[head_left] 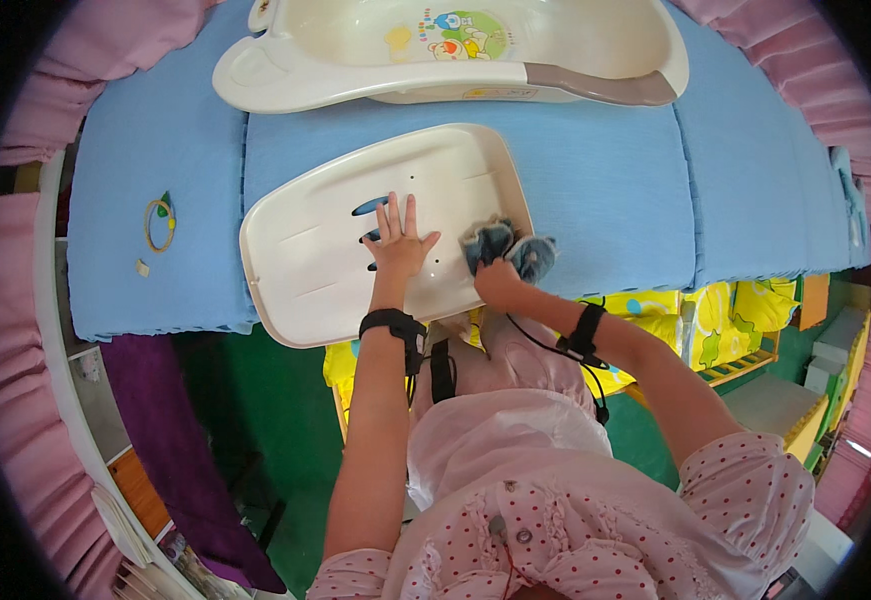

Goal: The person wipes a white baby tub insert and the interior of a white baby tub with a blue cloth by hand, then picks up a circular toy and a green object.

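Apparent wiping step: cream plastic tray [300,240].
Left hand [401,248] spread, empty; right hand [498,284] clenches bunched blue-grey cloth [533,258], right edge; next stroke needs bracing.

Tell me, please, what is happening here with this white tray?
A person has the left hand spread on the white tray, beside its dark slots. The right hand grips a bunched gray-blue cloth at the tray's right rim. The tray lies on a blue cover, and a white bathtub stands beyond it, touched by neither hand.
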### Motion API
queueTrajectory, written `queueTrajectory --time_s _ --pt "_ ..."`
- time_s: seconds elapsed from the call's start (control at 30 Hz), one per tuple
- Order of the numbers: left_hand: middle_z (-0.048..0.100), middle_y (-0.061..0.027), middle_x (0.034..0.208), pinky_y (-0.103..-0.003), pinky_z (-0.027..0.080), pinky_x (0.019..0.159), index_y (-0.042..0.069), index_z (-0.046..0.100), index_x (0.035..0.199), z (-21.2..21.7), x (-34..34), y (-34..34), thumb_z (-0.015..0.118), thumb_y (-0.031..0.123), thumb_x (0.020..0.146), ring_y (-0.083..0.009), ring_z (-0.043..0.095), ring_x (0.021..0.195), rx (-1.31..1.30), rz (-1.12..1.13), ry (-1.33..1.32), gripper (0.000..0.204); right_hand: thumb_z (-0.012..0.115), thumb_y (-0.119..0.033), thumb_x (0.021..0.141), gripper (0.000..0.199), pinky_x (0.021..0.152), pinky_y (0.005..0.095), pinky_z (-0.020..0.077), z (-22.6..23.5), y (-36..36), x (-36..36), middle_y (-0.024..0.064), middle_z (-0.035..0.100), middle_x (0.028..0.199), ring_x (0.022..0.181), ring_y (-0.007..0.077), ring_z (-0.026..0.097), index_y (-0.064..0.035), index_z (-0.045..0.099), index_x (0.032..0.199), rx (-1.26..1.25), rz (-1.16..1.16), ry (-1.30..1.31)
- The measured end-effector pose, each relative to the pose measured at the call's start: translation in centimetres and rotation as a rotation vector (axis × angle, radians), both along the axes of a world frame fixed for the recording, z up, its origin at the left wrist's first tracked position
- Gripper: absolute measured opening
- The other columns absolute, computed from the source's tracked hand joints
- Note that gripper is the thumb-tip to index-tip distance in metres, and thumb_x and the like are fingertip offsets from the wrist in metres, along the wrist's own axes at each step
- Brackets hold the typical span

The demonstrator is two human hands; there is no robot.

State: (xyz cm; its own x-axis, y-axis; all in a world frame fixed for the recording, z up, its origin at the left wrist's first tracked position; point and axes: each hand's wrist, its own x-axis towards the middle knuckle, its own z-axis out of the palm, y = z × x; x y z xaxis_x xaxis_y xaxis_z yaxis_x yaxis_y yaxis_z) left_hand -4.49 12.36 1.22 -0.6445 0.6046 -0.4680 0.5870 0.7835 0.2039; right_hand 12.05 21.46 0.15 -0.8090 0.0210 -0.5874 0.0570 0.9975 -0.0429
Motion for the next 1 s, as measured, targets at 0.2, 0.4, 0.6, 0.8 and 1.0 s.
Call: queueTrajectory --time_s 0.2,0.4,0.6,0.8,1.0 --pt "-0.015 -0.0029 0.140 -0.062 0.015 0.092 0.025 -0.004 0.134 -0.1 -0.1 -0.3 0.037 0.059 0.078 -0.0274 -0.008 0.129 0.008 0.002 -0.020 0.077 0.053 -0.015 0.069 0.024 0.066 0.0422 0.0447 2.6 -0.8 1.9 0.0093 0.062 0.079 0.078 0.0302 0.057 -0.0122 0.063 0.091 -0.086 0.143 -0.111" --pt "-0.015 -0.0030 0.139 -0.063 0.015 0.092 0.025 -0.004 0.134 0.1 -0.2 0.2 0.036 0.059 0.079 -0.0275 -0.009 0.129 0.017 0.000 -0.028 0.077 0.049 -0.011 0.062 0.034 0.067 0.0374 0.0463 7.4 3.9 0.1 0.0072 0.062 0.085 0.082 0.0261 0.058 -0.0197 0.064 0.091 -0.332 -0.244 -0.154" --pt "-0.015 -0.0024 0.140 -0.063 0.015 0.092 0.025 -0.005 0.134 -0.1 -0.3 -0.5 0.037 0.058 0.079 -0.0276 -0.009 0.129 0.020 0.011 -0.023 0.077 0.049 -0.011 0.070 0.019 0.062 0.0396 0.0432 8.1 7.1 -2.6 0.0122 0.059 0.081 0.083 0.0287 0.055 -0.0142 0.061 0.085 0.027 -0.244 0.353" --pt "-0.010 -0.0023 0.140 -0.063 0.015 0.091 0.025 0.000 0.134 0.0 0.3 0.2 0.040 0.057 0.078 -0.0275 -0.006 0.129 0.075 0.030 0.004 0.075 0.053 -0.019 0.070 0.018 0.058 0.0364 0.0327 -4.2 3.2 -0.1 0.0094 0.054 0.080 0.082 0.0249 0.046 -0.0122 0.053 0.086 0.526 0.037 0.126" --pt "-0.007 -0.0008 0.141 -0.061 0.016 0.093 0.026 0.004 0.135 -0.3 0.5 -0.8 0.039 0.055 0.079 -0.0251 -0.002 0.129 0.096 0.047 0.059 0.072 0.062 -0.016 0.067 0.025 0.058 0.0355 0.0306 -2.6 1.9 -1.6 0.0045 0.050 0.079 0.082 0.0229 0.046 -0.0130 0.051 0.090 0.441 0.061 -0.101"
